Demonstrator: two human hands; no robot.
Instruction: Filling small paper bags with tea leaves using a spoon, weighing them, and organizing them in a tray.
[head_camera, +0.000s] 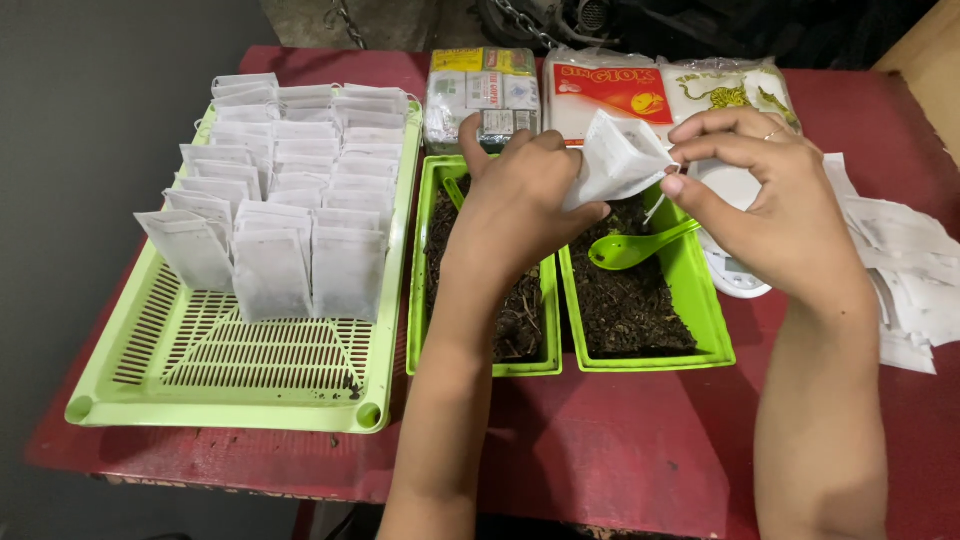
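Observation:
Both hands hold one small white paper sachet (620, 158) above two green trays of dark loose tea. My left hand (525, 190) grips its lower left side. My right hand (765, 190) pinches its top right corner, a ring on one finger. Under the sachet a green plastic spoon (635, 248) lies in the right tea tray (712, 320). The left tea tray (418, 290) sits under my left wrist.
A large slotted green basket (240, 385) at left holds several rows of upright white sachets (285, 200). Packaged goods (480, 90) line the far edge of the red table (620, 450). A white scale (735, 275) and a pile of flat empty sachets (905, 290) lie at right.

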